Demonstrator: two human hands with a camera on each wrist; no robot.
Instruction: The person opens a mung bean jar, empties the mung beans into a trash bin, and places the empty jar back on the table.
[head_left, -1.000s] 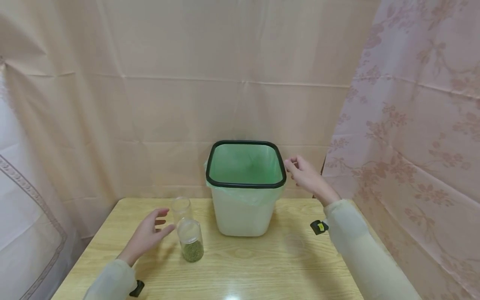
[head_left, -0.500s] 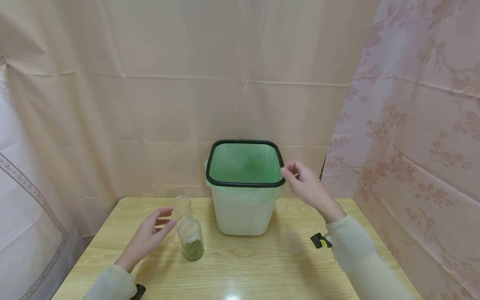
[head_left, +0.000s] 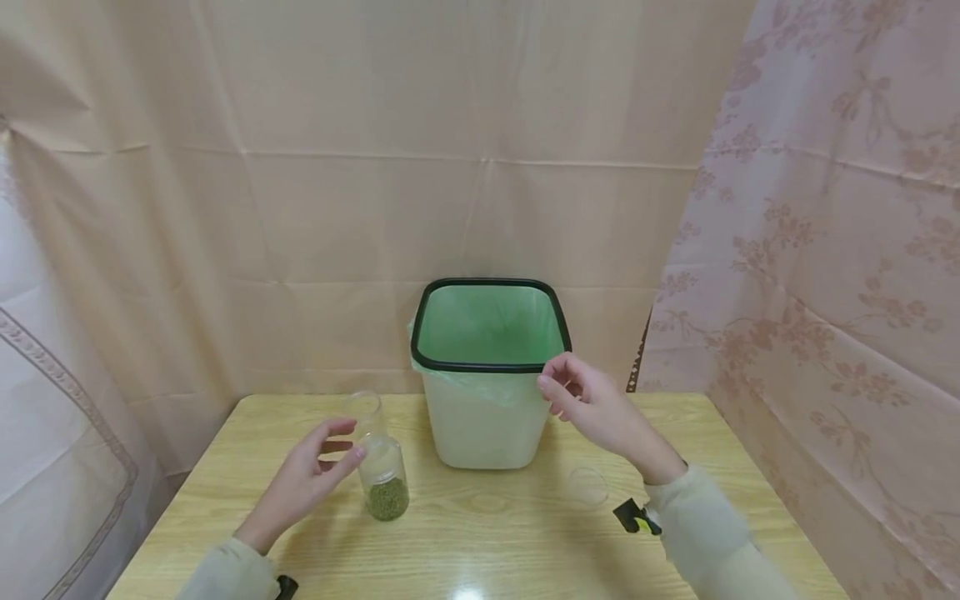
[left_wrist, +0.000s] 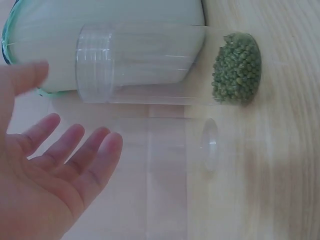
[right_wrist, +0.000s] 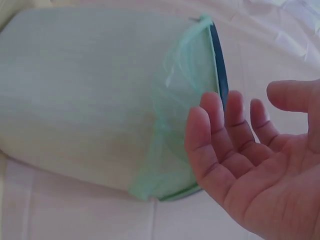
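My left hand (head_left: 303, 475) is beside a clear jar (head_left: 382, 479) with mung beans (left_wrist: 237, 67) in its bottom. Its thumb and fingers are spread apart and hold nothing; in the head view the thumb tip overlaps the jar's side. A second clear jar (head_left: 365, 412), with nothing visible inside, stands just behind the first. My right hand (head_left: 592, 408), fingers loosely bent and nothing between them, is at the front right corner of a white trash can (head_left: 480, 433). A green bag (right_wrist: 175, 85) lines the can, folded over under its black rim (head_left: 487, 367).
A clear round lid (head_left: 587, 487) lies on the wooden table (head_left: 480, 542), right of the can. Beige curtain (head_left: 337, 208) hangs behind the table, and a pink flowered curtain (head_left: 825, 292) along the right side.
My right hand has come down and toward the left, from beside the can's rim to its front right corner. The left hand has edged right, closer to the jar of mung beans.
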